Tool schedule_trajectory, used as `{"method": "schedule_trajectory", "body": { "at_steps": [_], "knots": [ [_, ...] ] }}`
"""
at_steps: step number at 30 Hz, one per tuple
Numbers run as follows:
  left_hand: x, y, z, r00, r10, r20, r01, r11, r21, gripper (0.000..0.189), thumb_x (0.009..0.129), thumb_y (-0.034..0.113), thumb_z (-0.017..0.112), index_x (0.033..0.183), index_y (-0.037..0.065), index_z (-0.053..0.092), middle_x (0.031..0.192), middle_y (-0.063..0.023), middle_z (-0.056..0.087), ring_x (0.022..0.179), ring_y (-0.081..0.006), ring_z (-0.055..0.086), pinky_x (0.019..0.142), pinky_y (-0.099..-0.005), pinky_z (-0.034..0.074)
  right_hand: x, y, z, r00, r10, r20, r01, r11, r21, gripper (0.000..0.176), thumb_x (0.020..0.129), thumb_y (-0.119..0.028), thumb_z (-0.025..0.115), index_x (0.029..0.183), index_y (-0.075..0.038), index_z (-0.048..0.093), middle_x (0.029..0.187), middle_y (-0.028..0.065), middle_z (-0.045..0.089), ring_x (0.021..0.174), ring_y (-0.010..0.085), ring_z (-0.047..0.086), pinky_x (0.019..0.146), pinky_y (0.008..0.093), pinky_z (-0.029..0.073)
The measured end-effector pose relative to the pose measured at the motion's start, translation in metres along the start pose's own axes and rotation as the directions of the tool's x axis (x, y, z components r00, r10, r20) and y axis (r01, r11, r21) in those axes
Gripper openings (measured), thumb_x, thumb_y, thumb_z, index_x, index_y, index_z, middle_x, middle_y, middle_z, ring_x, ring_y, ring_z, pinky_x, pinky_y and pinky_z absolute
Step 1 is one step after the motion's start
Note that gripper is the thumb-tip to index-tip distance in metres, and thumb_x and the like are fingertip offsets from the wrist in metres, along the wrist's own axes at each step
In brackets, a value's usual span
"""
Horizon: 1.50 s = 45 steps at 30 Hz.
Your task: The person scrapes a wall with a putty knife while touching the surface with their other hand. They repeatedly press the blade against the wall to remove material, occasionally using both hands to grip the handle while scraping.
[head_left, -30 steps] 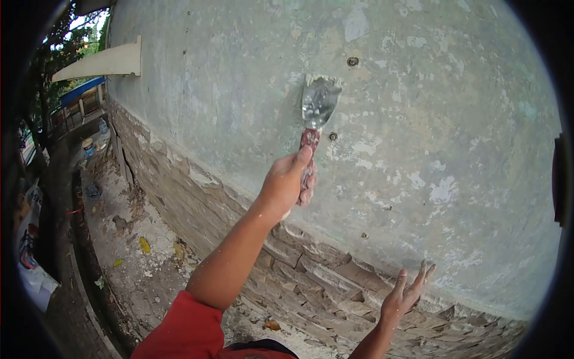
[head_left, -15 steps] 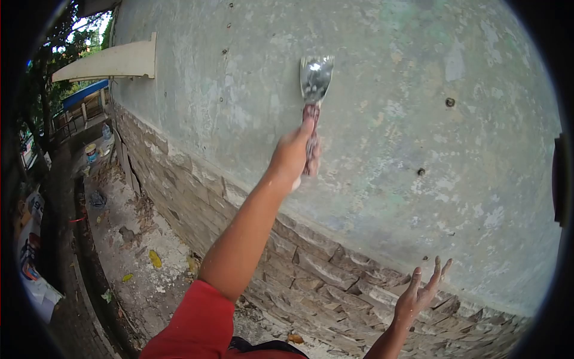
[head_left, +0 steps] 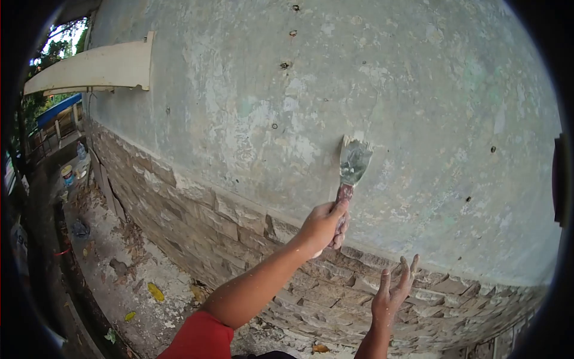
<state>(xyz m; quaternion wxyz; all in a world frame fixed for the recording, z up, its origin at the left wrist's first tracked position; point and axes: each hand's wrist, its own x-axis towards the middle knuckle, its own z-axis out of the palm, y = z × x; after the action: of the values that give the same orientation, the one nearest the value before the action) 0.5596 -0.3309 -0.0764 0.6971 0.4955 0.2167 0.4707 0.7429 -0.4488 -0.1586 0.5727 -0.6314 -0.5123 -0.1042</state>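
Observation:
My left hand (head_left: 326,228), at the end of the red-sleeved arm, is closed round the dark reddish handle of a scraper (head_left: 356,160). Its wide metal blade points up against the grey-green wall (head_left: 418,119), with whitish material along the top edge. Lower and to the right is my right hand (head_left: 393,294), raised with its fingers apart and nothing in it. Pale specks and smears mark its skin. It appears in front of the rough stone band at the wall's foot; whether it touches the stone I cannot tell.
Brown stone cladding (head_left: 197,221) runs along the lower wall. A cream beam (head_left: 101,67) juts out at the upper left. Small bolts or plugs (head_left: 284,65) stick out of the wall. A bucket (head_left: 67,175) and a bottle (head_left: 81,151) stand far left, near debris and yellow leaves (head_left: 155,292).
The camera view has turned, moving the wall marks right and down. My left hand and the scraper are lower against the wall. My right hand stays open and is closer to my left hand.

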Motion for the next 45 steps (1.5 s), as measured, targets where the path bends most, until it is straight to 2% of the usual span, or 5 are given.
{"method": "schedule_trajectory", "body": {
  "at_steps": [9, 17, 28, 38, 45],
  "knots": [
    [0.050, 0.145, 0.031, 0.945, 0.317, -0.080, -0.295, 0.932, 0.211, 0.037, 0.096, 0.042, 0.050, 0.080, 0.009, 0.050, 0.063, 0.0003, 0.051, 0.045, -0.0107, 0.046, 0.039, -0.0268, 0.039, -0.005, -0.011, 0.002, 0.999, -0.021, -0.043, 0.023, 0.999, 0.040, 0.038, 0.088, -0.015, 0.060, 0.123, -0.003, 0.053, 0.149, 0.0232, 0.030, 0.136, 0.0399, 0.031, 0.108, 0.0506, 0.025],
    [-0.010, -0.050, -0.023, 0.992, 0.043, -0.116, -0.033, 0.996, 0.086, 0.039, 0.097, 0.044, 0.048, 0.085, 0.006, 0.050, 0.062, -0.0017, 0.049, 0.043, -0.0129, 0.046, 0.040, -0.0280, 0.039, 0.002, 0.028, 0.003, 0.998, 0.034, -0.046, -0.030, 0.996, 0.089, 0.038, 0.086, -0.012, 0.060, 0.121, 0.000, 0.053, 0.149, 0.0242, 0.028, 0.135, 0.0409, 0.031, 0.107, 0.0506, 0.027],
    [0.064, 0.133, 0.010, 0.898, 0.426, -0.114, -0.391, 0.889, 0.240, 0.041, 0.095, 0.047, 0.050, 0.082, 0.008, 0.051, 0.062, -0.0002, 0.051, 0.043, -0.0107, 0.045, 0.040, -0.0265, 0.038, 0.008, 0.017, 0.036, 0.998, -0.057, 0.000, 0.056, 0.987, 0.151, 0.038, 0.086, -0.016, 0.061, 0.119, 0.001, 0.053, 0.146, 0.0259, 0.032, 0.135, 0.0422, 0.031, 0.106, 0.0521, 0.027],
    [-0.012, -0.075, -0.072, 0.996, 0.075, -0.056, -0.073, 0.997, 0.031, 0.038, 0.098, 0.040, 0.047, 0.086, 0.005, 0.050, 0.065, -0.0019, 0.049, 0.044, -0.0117, 0.047, 0.043, -0.0280, 0.040, -0.018, -0.001, 0.074, 1.000, -0.002, -0.022, 0.004, 0.993, 0.118, 0.032, 0.089, -0.014, 0.056, 0.118, 0.000, 0.054, 0.144, 0.0212, 0.037, 0.133, 0.0358, 0.035, 0.105, 0.0465, 0.031],
    [0.022, 0.068, -0.085, 0.960, 0.275, -0.049, -0.270, 0.958, 0.094, 0.041, 0.097, 0.045, 0.047, 0.084, 0.007, 0.050, 0.063, -0.0009, 0.050, 0.045, -0.0106, 0.046, 0.042, -0.0257, 0.038, -0.020, -0.062, 0.097, 0.997, -0.073, 0.014, 0.070, 0.989, 0.129, 0.035, 0.084, -0.013, 0.061, 0.114, 0.004, 0.054, 0.140, 0.0273, 0.039, 0.130, 0.0426, 0.037, 0.104, 0.0512, 0.030]
  ]
}}
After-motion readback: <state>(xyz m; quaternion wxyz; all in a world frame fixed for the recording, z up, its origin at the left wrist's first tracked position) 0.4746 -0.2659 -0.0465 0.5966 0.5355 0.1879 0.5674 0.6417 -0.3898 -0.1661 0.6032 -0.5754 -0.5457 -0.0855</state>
